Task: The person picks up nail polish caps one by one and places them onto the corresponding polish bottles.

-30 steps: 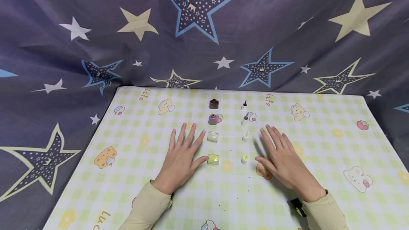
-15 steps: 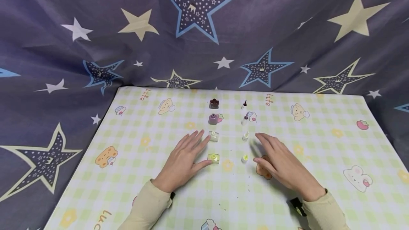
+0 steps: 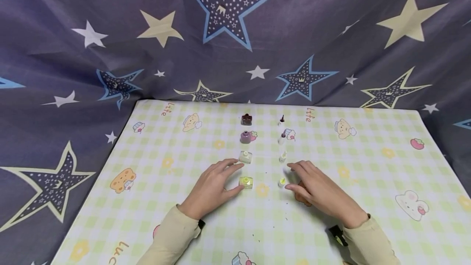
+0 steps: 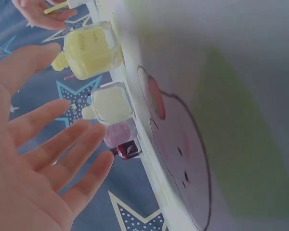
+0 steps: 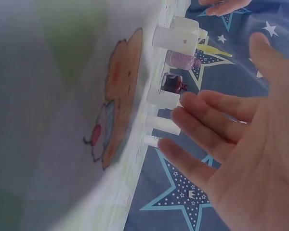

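Four open nail polish bottles stand in a column: a yellow bottle [image 3: 245,183] nearest, then a milky white bottle [image 3: 245,157], a purple bottle [image 3: 245,138] and a dark red bottle [image 3: 246,120]. Parallel to them on the right, white brush caps stand with brushes up, the yellow-tipped brush cap [image 3: 281,183] nearest. My left hand [image 3: 211,189] has its fingers apart left of the yellow bottle, the thumb [image 4: 43,57] by its neck. Beside the yellow-tipped cap is my right hand [image 3: 321,193], fingers loosely bent and thumb apart from them. Both palms hold nothing.
A checked tablecloth [image 3: 147,216] with cartoon prints covers the table, with small dark specks near the front middle. Farther caps include a white-tipped brush cap [image 3: 282,158], a purple-tipped one [image 3: 282,138] and a dark one [image 3: 281,121]. A starry curtain [image 3: 235,68] hangs behind.
Both hands have drawn their outstretched fingers in and bent them. The left fingers now sit around the yellow bottle's left side; the right hand has shifted left toward the yellow-tipped cap. Bottles and caps stay put.
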